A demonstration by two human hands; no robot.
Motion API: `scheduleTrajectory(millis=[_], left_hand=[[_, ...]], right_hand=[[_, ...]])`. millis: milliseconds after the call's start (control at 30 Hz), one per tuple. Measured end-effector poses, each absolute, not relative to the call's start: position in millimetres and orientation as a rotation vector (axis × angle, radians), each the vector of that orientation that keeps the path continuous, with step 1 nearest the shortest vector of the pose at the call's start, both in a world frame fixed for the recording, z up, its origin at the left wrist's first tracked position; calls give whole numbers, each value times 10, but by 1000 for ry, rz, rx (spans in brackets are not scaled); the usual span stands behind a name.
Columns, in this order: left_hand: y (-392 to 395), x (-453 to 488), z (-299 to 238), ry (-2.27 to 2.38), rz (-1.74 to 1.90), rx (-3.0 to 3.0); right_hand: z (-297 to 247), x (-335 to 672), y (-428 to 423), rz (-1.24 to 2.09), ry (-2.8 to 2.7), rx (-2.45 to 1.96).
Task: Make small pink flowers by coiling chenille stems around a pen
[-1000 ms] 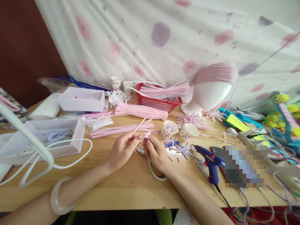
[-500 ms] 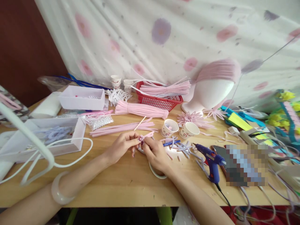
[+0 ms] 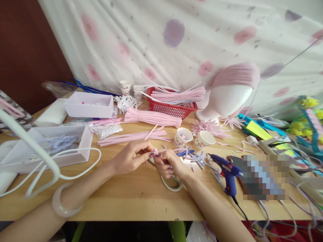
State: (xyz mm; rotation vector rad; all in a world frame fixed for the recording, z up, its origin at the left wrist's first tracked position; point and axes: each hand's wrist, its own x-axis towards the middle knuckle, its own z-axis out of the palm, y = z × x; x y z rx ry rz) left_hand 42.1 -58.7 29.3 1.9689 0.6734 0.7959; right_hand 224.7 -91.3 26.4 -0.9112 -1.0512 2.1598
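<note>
Above the table [image 3: 121,201], left hand [image 3: 135,156] and right hand [image 3: 171,164] pinch a small pink piece [image 3: 155,151], its shape mostly hidden.

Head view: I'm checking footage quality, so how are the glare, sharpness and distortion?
In the head view, a bright patch, perhaps glare, whitens the table near the blue pen; the pink piece between the left hand and right hand is too small and soft to make out; yellow flowers look smeared at right; blocky pixelation hides part of the phone; the mannequin head leans, possibly from wide-angle stretch.
</note>
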Motion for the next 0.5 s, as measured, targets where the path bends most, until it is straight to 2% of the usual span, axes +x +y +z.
scheduleTrajectory(millis=[100,367,500], left_hand=[[-555,409,284,667,784,1941],[-635,481,287,714,759,1753],[-666,523,249,708,712,1654]], right_hand=[[233,2246,-913,2197,-1051,-883],[81,2161,-977,1346,-1358,-985],[22,2123,-962,1177,-1349,-973]])
